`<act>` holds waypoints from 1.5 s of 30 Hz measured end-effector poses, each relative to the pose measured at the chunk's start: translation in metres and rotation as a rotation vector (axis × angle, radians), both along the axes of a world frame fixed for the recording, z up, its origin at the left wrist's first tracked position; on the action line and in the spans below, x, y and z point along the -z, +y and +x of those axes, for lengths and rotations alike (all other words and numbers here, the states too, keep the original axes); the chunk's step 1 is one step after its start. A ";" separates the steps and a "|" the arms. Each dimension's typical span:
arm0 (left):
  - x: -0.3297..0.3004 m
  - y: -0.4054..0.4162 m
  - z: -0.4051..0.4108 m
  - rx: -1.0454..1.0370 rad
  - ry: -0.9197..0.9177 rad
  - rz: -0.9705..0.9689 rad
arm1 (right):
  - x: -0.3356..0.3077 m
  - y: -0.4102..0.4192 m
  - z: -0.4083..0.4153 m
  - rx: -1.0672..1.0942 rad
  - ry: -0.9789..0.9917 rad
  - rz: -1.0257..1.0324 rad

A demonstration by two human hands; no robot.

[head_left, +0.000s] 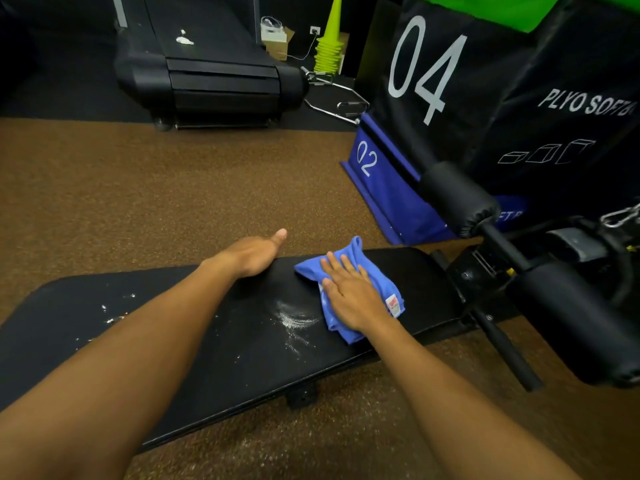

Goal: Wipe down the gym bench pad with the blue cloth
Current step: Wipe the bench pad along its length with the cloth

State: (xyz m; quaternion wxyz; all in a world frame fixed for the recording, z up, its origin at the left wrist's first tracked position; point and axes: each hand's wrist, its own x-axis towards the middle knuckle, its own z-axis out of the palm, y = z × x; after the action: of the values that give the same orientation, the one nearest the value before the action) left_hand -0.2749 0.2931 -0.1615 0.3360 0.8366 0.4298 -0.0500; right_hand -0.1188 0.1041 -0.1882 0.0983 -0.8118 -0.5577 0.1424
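Observation:
The black bench pad (pixel 214 358) runs from lower left to the right across the head view. White powder (pixel 294 320) is smeared near its middle, and smaller white specks (pixel 110 313) lie toward its left end. The blue cloth (pixel 346 261), crumpled and with a small red label, lies on the right part of the pad. My right hand (pixel 353 296) presses flat on the cloth with fingers spread. My left hand (pixel 256 254) grips the far edge of the pad, thumb pointing away, just left of the cloth.
Black foam rollers (pixel 457 199) and the bench's metal frame (pixel 491 271) stand at the right end. Behind them are a black plyo box marked 04 (pixel 450 81) and a blue one marked 02 (pixel 381 178). A treadmill (pixel 214 74) and green cones (pixel 329 43) stand at the back. Brown rubber floor (pixel 156 188) surrounds the bench.

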 end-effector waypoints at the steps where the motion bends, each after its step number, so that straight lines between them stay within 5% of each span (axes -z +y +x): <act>1: -0.003 -0.001 0.000 0.002 0.000 -0.008 | 0.000 -0.007 -0.004 -0.036 0.006 0.006; 11: -0.002 0.010 0.005 -0.012 -0.003 -0.066 | -0.003 -0.079 -0.046 -0.339 -0.036 0.003; 30: -0.007 0.011 0.008 -0.044 -0.026 -0.117 | 0.000 0.054 -0.021 -0.118 -0.114 0.012; 45: -0.014 -0.008 0.001 -0.050 0.053 -0.014 | -0.011 -0.083 -0.067 -0.206 -0.062 0.000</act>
State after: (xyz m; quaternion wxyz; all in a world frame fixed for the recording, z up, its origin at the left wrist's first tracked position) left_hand -0.2742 0.2850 -0.1479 0.3314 0.8216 0.4591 -0.0665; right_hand -0.1861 0.0213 -0.1771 0.0658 -0.7541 -0.6410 0.1266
